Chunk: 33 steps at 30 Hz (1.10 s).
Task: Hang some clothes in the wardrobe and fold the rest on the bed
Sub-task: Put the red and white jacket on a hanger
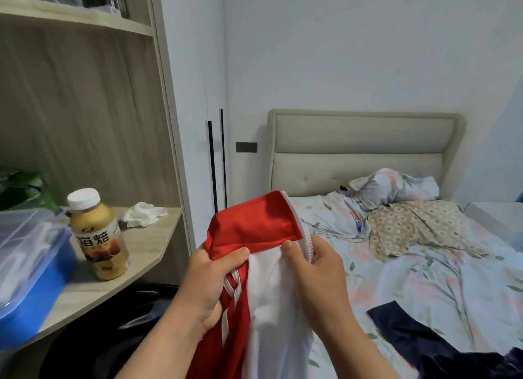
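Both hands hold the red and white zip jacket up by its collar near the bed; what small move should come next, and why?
Probably spread the collar apart to open the red and white zip jacket flat. The left hand grips a bunched red part and the right hand pinches the zipper edge, so the garment hangs crumpled, not ready for hanging or for folding on the floral-sheeted bed.

Red-and-white zip jacket [254, 226] held up before bed [424, 279]; left hand [209, 285] gripping red collar side, right hand [317, 271] pinching white zipper edge. Navy garment [418, 336] lying on floral sheet. Bottle [97, 234] standing on desk [141, 254].
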Each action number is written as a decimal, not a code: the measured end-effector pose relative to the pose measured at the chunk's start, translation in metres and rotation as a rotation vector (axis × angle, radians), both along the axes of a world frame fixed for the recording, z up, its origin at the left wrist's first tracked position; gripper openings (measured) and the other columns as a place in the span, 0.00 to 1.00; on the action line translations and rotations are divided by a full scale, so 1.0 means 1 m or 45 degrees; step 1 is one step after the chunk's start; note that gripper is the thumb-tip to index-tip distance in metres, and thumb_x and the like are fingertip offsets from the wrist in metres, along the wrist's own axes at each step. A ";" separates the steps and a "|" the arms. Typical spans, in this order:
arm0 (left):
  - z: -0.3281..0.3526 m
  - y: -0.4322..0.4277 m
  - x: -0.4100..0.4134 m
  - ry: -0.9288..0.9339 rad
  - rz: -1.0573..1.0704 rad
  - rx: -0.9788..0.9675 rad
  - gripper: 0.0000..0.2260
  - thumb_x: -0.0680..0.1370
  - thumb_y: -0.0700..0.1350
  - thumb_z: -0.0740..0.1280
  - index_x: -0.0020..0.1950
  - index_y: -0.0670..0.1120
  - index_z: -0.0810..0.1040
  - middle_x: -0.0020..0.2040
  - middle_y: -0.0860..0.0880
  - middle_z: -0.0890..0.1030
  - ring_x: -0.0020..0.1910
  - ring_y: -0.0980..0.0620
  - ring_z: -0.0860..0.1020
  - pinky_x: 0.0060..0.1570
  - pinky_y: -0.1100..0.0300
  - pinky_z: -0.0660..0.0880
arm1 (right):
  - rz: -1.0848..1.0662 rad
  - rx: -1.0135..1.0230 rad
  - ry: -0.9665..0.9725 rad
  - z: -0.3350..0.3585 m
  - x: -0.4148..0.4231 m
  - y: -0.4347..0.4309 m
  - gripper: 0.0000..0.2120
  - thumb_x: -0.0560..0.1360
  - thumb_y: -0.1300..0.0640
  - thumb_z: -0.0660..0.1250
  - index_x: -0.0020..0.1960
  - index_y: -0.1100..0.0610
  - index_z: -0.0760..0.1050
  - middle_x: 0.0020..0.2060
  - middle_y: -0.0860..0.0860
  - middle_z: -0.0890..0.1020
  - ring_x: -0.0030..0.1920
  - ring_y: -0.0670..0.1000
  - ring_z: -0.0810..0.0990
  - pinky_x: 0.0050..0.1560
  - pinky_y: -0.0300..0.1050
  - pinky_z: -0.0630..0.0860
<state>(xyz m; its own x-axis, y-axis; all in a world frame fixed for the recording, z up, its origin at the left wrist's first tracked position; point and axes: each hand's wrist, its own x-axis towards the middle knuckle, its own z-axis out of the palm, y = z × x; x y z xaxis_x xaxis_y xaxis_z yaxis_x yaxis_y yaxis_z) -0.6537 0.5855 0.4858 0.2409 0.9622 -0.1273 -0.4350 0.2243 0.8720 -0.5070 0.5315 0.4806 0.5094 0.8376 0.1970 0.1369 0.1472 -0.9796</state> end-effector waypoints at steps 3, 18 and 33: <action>-0.008 0.038 0.026 0.063 0.040 -0.032 0.16 0.67 0.31 0.73 0.55 0.36 0.81 0.50 0.33 0.84 0.48 0.36 0.84 0.49 0.47 0.81 | 0.026 -0.027 -0.059 -0.008 0.032 0.042 0.11 0.76 0.54 0.71 0.39 0.59 0.77 0.33 0.55 0.80 0.33 0.47 0.74 0.36 0.47 0.73; -0.028 0.201 0.080 0.526 0.366 0.202 0.16 0.69 0.34 0.78 0.51 0.49 0.80 0.43 0.51 0.86 0.44 0.51 0.85 0.51 0.51 0.80 | 0.053 -0.128 -0.128 -0.036 0.087 0.219 0.07 0.76 0.56 0.70 0.39 0.55 0.79 0.34 0.51 0.81 0.34 0.48 0.78 0.35 0.39 0.72; -0.032 0.353 0.079 0.313 0.587 0.139 0.12 0.65 0.42 0.78 0.47 0.47 0.83 0.40 0.49 0.86 0.43 0.46 0.85 0.49 0.50 0.80 | 0.223 -0.062 -0.087 -0.022 0.068 0.385 0.06 0.81 0.56 0.63 0.49 0.51 0.79 0.42 0.45 0.83 0.45 0.44 0.81 0.45 0.38 0.77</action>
<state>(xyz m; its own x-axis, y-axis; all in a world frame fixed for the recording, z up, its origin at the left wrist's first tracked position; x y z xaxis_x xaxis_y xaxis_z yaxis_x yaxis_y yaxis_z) -0.5750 0.9384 0.4542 -0.2346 0.9719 -0.0198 -0.2470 -0.0399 0.9682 -0.4388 0.9164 0.4585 0.3416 0.9218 0.1834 0.1795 0.1276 -0.9754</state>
